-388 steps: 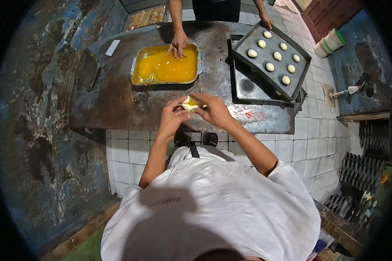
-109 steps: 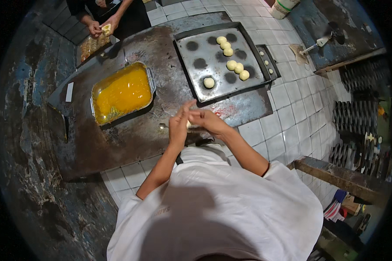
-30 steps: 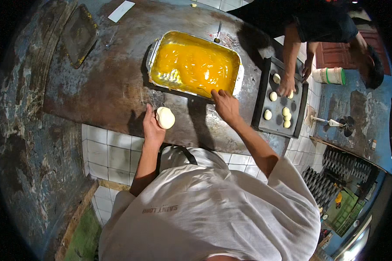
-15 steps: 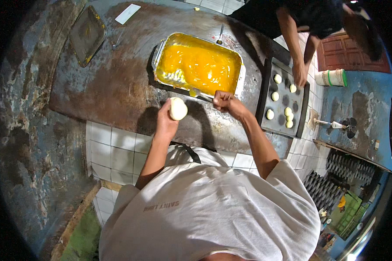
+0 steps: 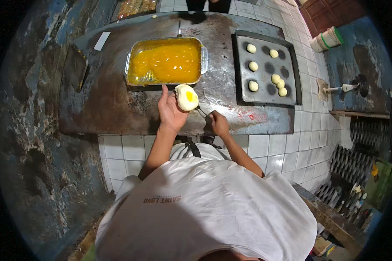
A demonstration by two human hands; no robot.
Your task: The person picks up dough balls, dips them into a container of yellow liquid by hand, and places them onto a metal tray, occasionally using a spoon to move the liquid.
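My left hand (image 5: 170, 112) cradles a flattened piece of pale dough (image 5: 185, 93) on its palm and fingers, at the near side of the filling pan. A dab of glossy yellow filling (image 5: 189, 96) lies on the dough. My right hand (image 5: 220, 123) is closed round the handle of a thin metal utensil (image 5: 201, 112); its far end reaches the dough and is hidden there, so its exact kind does not show. Just beyond the hands sits a silver rectangular pan (image 5: 204, 60) holding a shiny yellow paste (image 5: 170, 58), scraped thin at its near left corner.
To the right, a dark baking tray (image 5: 269, 99) carries several dough balls (image 5: 253, 66). Another metal utensil (image 5: 179, 29) lies behind the pan. At left are a white strip (image 5: 102, 41) and a worn dark tray (image 5: 76, 67). A person (image 5: 208, 5) stands across the table.
The dough was a smooth round ball; now it is flattened with yellow filling on it. My right hand brought the utensil from the pan's near edge to the dough. The other person's hand left the baking tray.
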